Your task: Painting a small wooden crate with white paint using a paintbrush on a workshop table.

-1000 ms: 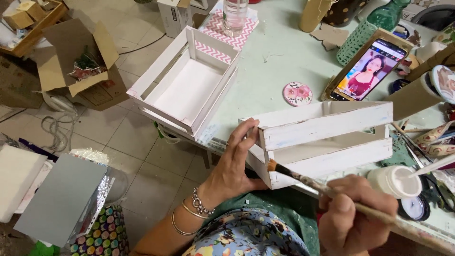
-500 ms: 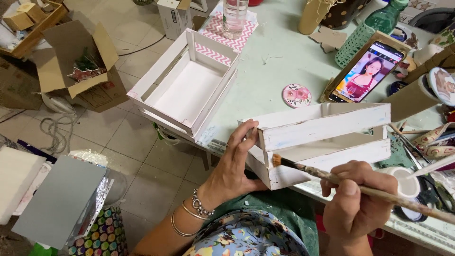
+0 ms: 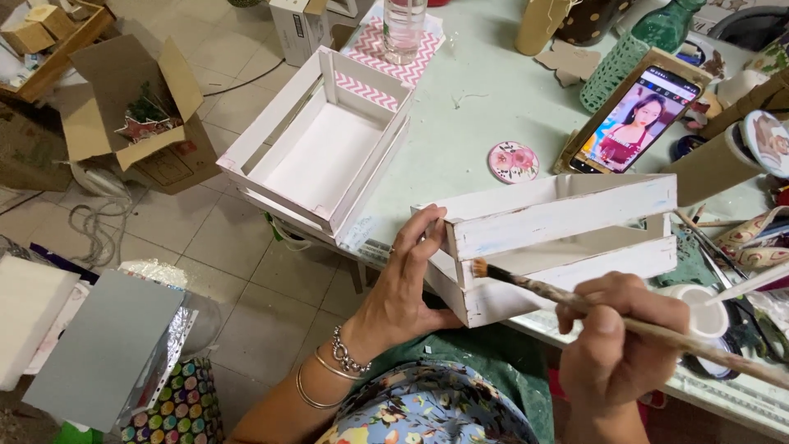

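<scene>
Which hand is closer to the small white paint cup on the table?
Right. The right hand holds a brush just beside the paint cup; the left hand grips the crate end, farther away.

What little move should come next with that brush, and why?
Probably ease the paintbrush bristles onto the white crate's slat: the tip sits at the gap between slats, the right hand grips the handle, and the left hand steadies the crate's end.

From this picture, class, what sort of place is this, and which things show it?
Probably a home craft workspace: a brush at a white-painted crate, a paint pot beside it, on a table crowded with decorated bottles.
</scene>
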